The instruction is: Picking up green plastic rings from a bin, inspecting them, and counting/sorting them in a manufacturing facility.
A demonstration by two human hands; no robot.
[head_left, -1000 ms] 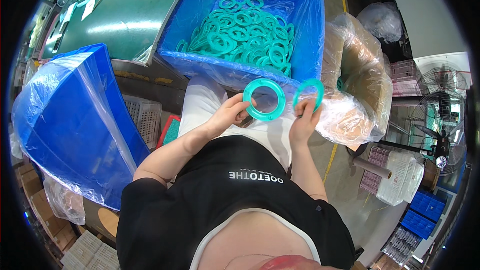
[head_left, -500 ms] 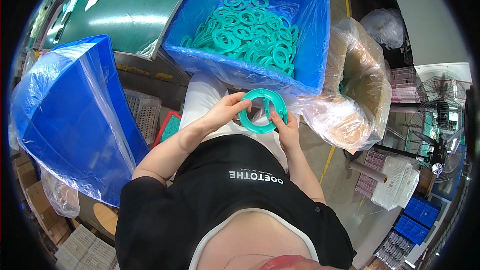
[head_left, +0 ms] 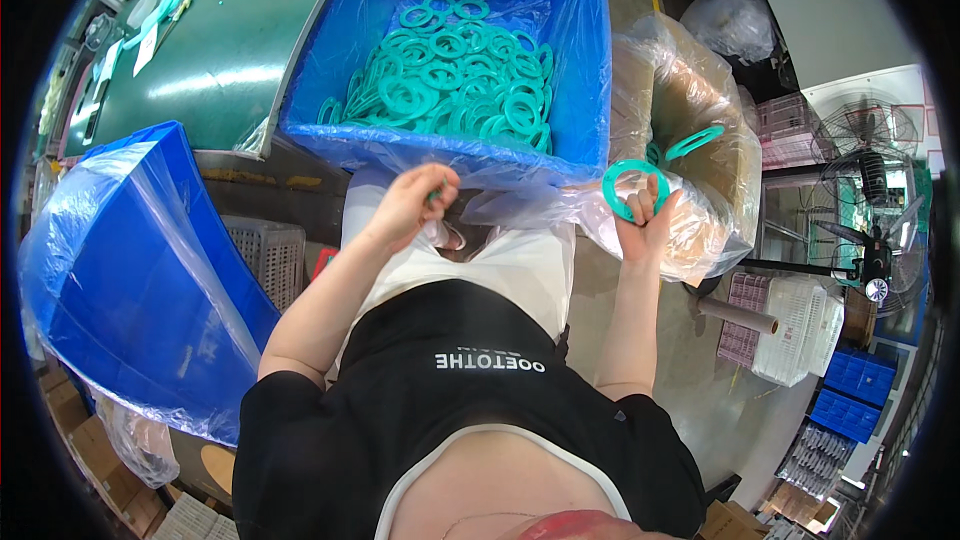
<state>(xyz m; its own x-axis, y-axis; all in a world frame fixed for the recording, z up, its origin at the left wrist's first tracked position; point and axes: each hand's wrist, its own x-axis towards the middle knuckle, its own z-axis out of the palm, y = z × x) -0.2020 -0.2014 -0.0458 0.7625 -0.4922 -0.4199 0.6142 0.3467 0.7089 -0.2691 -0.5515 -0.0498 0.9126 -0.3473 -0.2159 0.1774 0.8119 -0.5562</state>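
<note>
My right hand [head_left: 648, 220] is at the near edge of a plastic-lined carton [head_left: 743, 155], its fingers closed on a green plastic ring [head_left: 609, 190]. Over the carton's opening is another green ring [head_left: 695, 142], seen nearly edge-on and apart from my hand; it looks to be in mid-air. My left hand [head_left: 412, 205] is curled closed in front of my lap, with a small bit of green [head_left: 433, 196] showing between the fingers. Ahead of me, a blue bin [head_left: 440, 145] lined with clear plastic holds a heap of green rings [head_left: 450, 75].
A green-topped table [head_left: 225, 40] stands at the far left. Nearer on the left is a tilted blue bin [head_left: 150, 280] with clear film. A standing fan [head_left: 872, 240], a cardboard roll [head_left: 738, 316] and stacked crates [head_left: 795, 330] are on the right.
My hands have moved apart from the rings they held together. The right has gone right to the carton with a ring; another ring is now above the carton. The left has drawn left and closed.
</note>
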